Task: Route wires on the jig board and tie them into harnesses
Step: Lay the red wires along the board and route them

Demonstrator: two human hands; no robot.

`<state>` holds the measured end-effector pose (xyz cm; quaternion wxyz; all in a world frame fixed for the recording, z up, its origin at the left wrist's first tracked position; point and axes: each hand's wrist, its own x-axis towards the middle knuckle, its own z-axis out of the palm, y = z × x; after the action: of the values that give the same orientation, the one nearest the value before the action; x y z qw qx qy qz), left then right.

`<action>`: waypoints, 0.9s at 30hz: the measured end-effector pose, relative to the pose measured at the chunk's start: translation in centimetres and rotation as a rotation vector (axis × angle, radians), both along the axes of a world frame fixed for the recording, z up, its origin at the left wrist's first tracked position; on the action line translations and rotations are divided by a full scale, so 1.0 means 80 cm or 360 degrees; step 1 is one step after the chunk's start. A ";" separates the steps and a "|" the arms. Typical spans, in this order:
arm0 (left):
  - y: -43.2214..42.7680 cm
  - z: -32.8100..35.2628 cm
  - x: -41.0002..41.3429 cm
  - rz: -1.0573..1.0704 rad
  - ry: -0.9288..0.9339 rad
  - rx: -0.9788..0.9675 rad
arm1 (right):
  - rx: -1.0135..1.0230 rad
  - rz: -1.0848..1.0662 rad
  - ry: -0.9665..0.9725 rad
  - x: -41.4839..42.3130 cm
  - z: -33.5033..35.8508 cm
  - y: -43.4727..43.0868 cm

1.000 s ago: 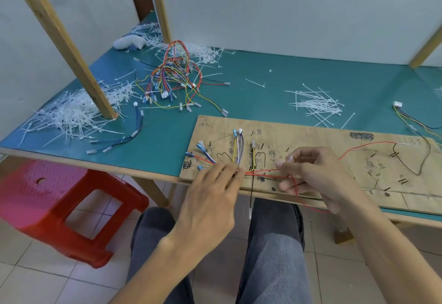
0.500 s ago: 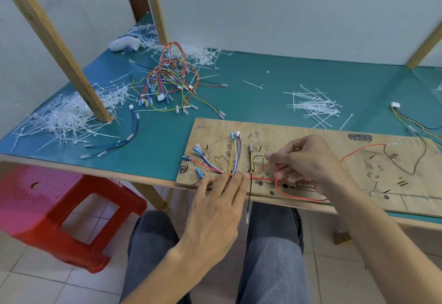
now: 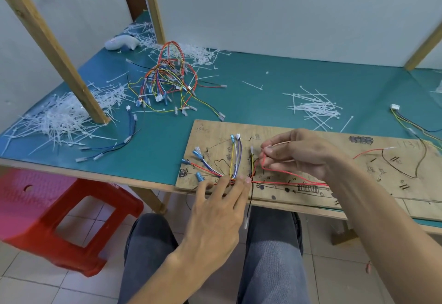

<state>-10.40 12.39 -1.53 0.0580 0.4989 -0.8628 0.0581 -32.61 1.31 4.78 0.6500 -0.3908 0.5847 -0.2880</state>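
Where the fanned wires [image 3: 235,157] converge near the front edge of the plywood jig board [image 3: 311,136], they are pressed flat by the straight fingertips of the left hand [image 3: 215,212] — nothing is gripped by it. A thin red wire [image 3: 282,172] is pinched between the thumb and curled fingers of the right hand [image 3: 303,155] above the board's left half, and is seen to loop beneath that hand and run back toward the junction. The board, a pale rectangular sheet marked with pen outlines, is laid at the front edge of the matte teal table [image 3: 263,102]. A black wire [image 3: 250,198] is draped over the board's edge and hangs between the knees. Glossy white cable ties [image 3: 313,108] are scattered behind the board — a tangle of multicoloured harnesses [image 3: 167,81] is heaped further left.
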 end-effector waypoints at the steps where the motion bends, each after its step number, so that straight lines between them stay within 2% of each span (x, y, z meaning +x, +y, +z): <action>1: 0.000 0.001 -0.001 0.0004 0.0008 0.0011 | -0.0069 0.0037 0.0099 -0.002 0.002 0.001; 4: -0.001 0.002 -0.001 0.0014 0.0005 0.0050 | -0.0288 0.0066 0.0335 0.000 0.001 0.003; 13: -0.001 0.001 -0.002 0.0022 0.0020 0.0058 | -0.0461 0.0068 0.0299 0.008 -0.014 0.003; 19: 0.000 -0.003 -0.001 0.0011 0.0039 0.0018 | -0.0383 0.0158 0.0557 0.002 -0.012 -0.009; 20: -0.001 -0.003 -0.001 0.0012 0.0037 0.0019 | -0.0307 0.0167 0.0495 0.001 -0.010 -0.012; 24: -0.002 0.001 -0.001 0.0005 0.0043 0.0055 | 0.0081 0.0276 -0.0092 -0.015 0.003 -0.022; 27: -0.002 0.003 -0.001 0.0011 0.0049 0.0078 | 0.0095 0.0439 -0.0194 -0.028 0.004 -0.023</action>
<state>-10.44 12.24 -1.26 0.0588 0.5038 -0.8613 0.0295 -34.81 -0.49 5.10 0.7290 -0.4296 0.4932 -0.2017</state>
